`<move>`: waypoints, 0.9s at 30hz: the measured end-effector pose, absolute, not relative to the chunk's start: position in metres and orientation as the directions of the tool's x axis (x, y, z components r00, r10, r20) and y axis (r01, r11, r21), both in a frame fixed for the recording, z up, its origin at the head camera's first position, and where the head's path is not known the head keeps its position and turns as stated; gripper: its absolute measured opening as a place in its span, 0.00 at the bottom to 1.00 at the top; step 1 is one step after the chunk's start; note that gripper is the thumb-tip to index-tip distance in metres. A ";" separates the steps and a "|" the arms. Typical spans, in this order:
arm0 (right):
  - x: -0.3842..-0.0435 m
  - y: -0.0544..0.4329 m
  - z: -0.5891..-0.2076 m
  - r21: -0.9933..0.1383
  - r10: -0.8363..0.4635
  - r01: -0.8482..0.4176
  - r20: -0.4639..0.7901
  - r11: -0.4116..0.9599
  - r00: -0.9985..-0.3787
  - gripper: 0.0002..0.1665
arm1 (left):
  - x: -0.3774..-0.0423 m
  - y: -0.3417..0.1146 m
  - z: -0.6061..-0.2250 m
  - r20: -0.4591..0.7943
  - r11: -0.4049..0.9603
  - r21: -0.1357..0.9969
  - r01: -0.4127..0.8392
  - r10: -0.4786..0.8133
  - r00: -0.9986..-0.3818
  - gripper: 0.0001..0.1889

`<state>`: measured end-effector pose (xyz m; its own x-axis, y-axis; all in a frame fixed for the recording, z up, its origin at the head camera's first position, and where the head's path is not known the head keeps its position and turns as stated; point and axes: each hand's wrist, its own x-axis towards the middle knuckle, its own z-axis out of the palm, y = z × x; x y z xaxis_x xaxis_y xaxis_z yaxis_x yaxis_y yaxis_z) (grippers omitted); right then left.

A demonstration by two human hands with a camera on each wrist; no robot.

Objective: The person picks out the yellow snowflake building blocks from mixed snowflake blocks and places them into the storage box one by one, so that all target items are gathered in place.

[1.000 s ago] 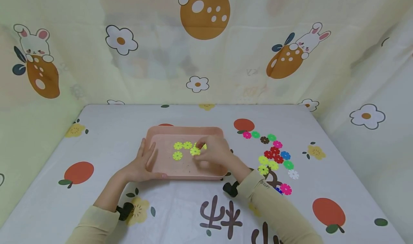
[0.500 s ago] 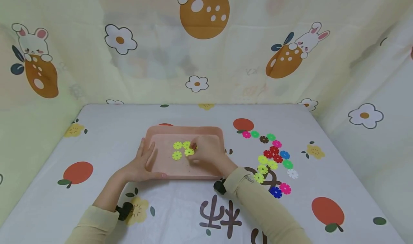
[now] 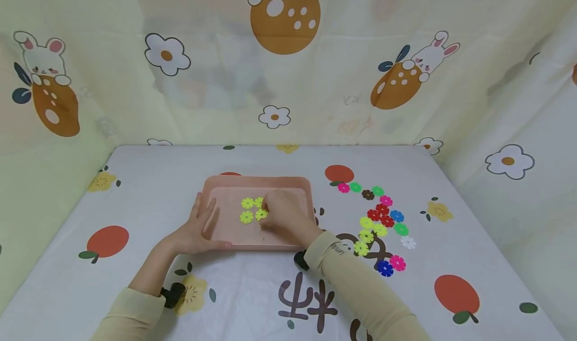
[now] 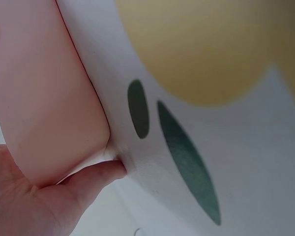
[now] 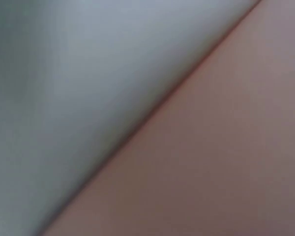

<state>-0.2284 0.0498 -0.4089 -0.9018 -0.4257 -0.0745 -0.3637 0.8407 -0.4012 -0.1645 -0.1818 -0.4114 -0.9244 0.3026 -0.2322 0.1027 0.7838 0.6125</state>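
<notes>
A pink tray (image 3: 225, 233) lies on the table, with several yellow snowflake discs (image 3: 246, 217) on it in a small cluster. My left hand (image 3: 194, 233) steadies the tray's near left corner, fingers spread along the left rim and thumb along the front edge. In the left wrist view the thumb (image 4: 96, 179) touches the tray's outer wall. Over the tray, my right hand (image 3: 286, 216) has its fingers curled at the cluster's right side, pinching a yellow snowflake disc (image 3: 261, 214). What lies beneath that palm is hidden. The right wrist view is blurred.
Right of the tray, several snowflake discs lie loose on the printed tablecloth (image 3: 180, 160): green (image 3: 377, 191), red (image 3: 381, 209), white (image 3: 408, 242), pink (image 3: 397, 263) and blue (image 3: 385, 268) among them. A patterned curtain (image 3: 216, 90) hangs behind the table.
The right hand has moved left across the tray, bringing a yellow snowflake disc against the others. The right sleeve has uncovered a yellow and a blue disc. The left hand stays put.
</notes>
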 end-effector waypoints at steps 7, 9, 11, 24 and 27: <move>-0.227 0.048 -0.407 -0.348 -0.427 -0.381 -0.064 0.857 -0.902 0.11 | -0.164 -0.181 -0.411 -0.226 0.784 0.611 0.111 0.307 -0.924 0.63; -0.227 0.048 -0.408 -0.347 -0.427 -0.383 -0.058 0.856 -0.902 0.11 | -0.165 -0.181 -0.411 -0.224 0.784 0.610 0.112 0.307 -0.925 0.63; -0.228 0.049 -0.409 -0.371 -0.419 -0.370 -0.060 0.852 -0.906 0.12 | -0.165 -0.182 -0.412 -0.223 0.785 0.609 0.112 0.305 -0.926 0.63; -0.231 0.059 -0.412 -0.469 -0.412 -0.327 -0.088 0.820 -0.907 0.22 | -0.165 -0.181 -0.413 -0.221 0.784 0.610 0.115 0.308 -0.926 0.63; -0.230 0.062 -0.413 -0.465 -0.424 -0.343 -0.077 0.816 -0.903 0.23 | -0.164 -0.181 -0.413 -0.216 0.782 0.611 0.121 0.312 -0.925 0.63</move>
<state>-0.2302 0.0616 -0.4129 -0.9026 -0.4236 -0.0772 -0.3433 0.8163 -0.4645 -0.1642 -0.1809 -0.4133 -0.9253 0.3119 -0.2160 0.1210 0.7823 0.6110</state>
